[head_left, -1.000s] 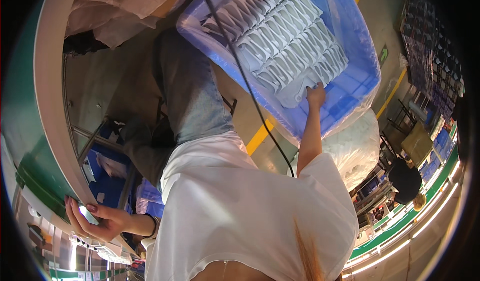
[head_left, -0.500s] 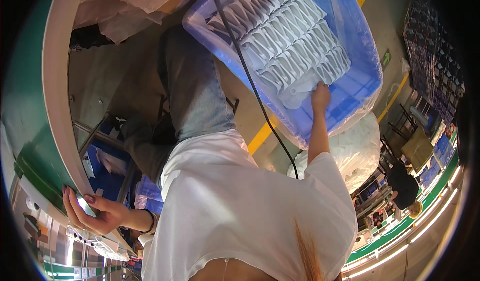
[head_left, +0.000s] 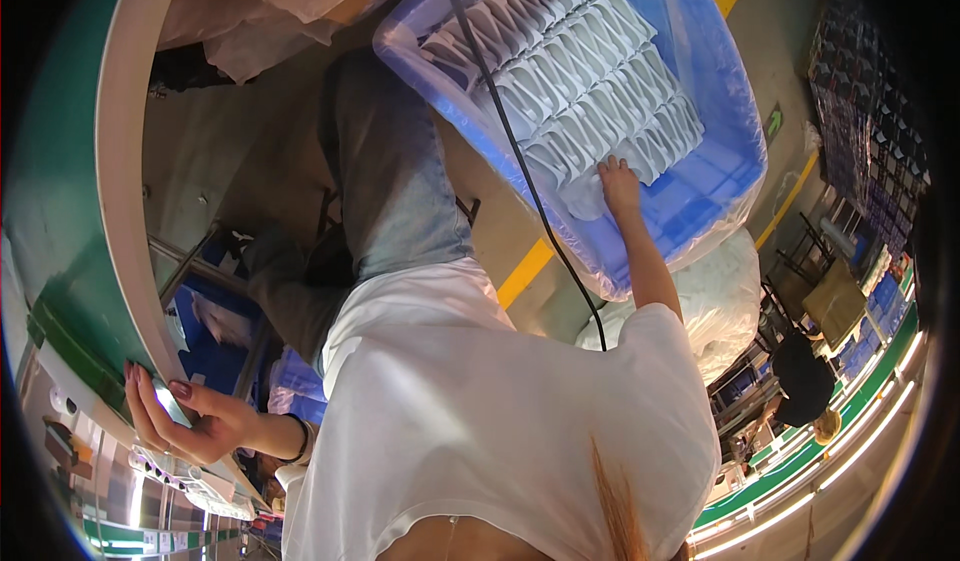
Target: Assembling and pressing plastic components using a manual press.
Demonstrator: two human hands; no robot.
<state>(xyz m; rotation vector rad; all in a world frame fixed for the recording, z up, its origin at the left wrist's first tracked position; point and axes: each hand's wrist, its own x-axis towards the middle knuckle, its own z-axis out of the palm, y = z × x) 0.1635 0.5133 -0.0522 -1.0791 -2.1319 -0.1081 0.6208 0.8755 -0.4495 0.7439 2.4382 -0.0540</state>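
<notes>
Right hand (head_left: 618, 176) is reached down into the blue plastic crate (head_left: 735, 176), which is lined with a clear plastic bag (head_left: 700, 21). Fingers are spread and laid on the end piece of the rows of white moulded trays (head_left: 590, 71); whether one is actually pinched cannot be told. Trays are stacked on edge in tight rows, presumably so they can be peeled off one at a time. Crate is set on the floor beside a yellow floor line (head_left: 527, 271). Left hand (head_left: 175, 421) is clasped over the rim of the green worktop (head_left: 60, 211), fingers curled around the edge, probably as a brace during the lean. A black cable (head_left: 520, 151) is hung across the crate.
</notes>
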